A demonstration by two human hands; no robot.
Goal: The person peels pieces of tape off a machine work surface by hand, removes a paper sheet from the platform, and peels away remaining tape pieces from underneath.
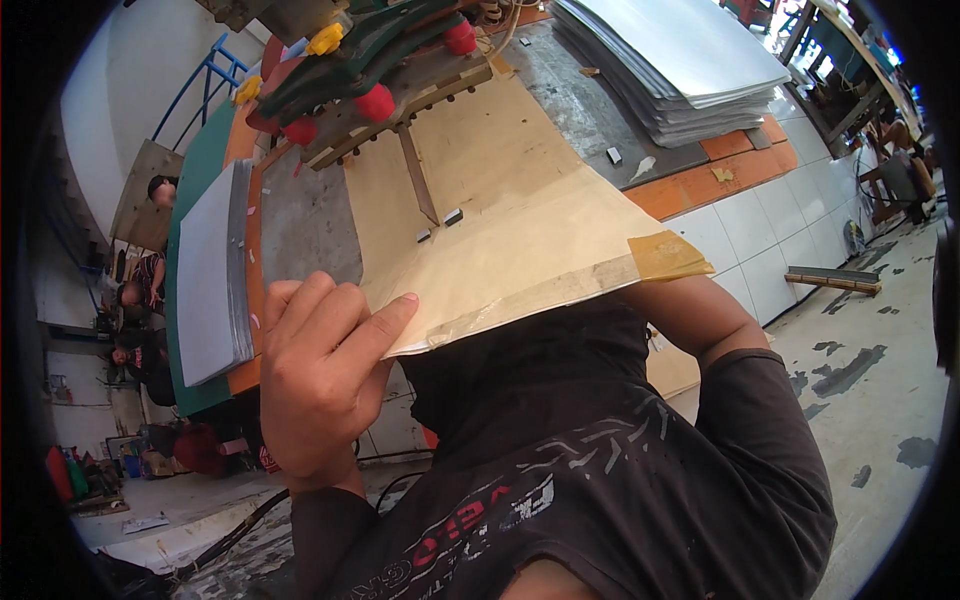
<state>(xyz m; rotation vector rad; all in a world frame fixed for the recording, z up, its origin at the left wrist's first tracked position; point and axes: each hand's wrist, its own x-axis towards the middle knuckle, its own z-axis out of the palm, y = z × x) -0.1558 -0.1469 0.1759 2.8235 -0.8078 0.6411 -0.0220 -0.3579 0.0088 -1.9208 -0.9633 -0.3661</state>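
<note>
Left hand: the left hand (320, 375) was curled, fingers bent, index finger (385, 318) lying on the near edge of the tan sheet (500, 215); it pressed rather than clasped

Right hand: hidden under the sheet's taped corner (665, 257); only the forearm (700, 315) showed, so its grip could not be told

Sheet: lay flat on the workbench (300, 220), long axis running away from the left hand toward the red-knobbed jig (370, 70), near edge overhanging

Beside the grip: grey sheet stack (212, 270) just left of the hand; a larger grey stack (670, 60) well beyond, probably metal

Containers: none were seen holding anything
</note>
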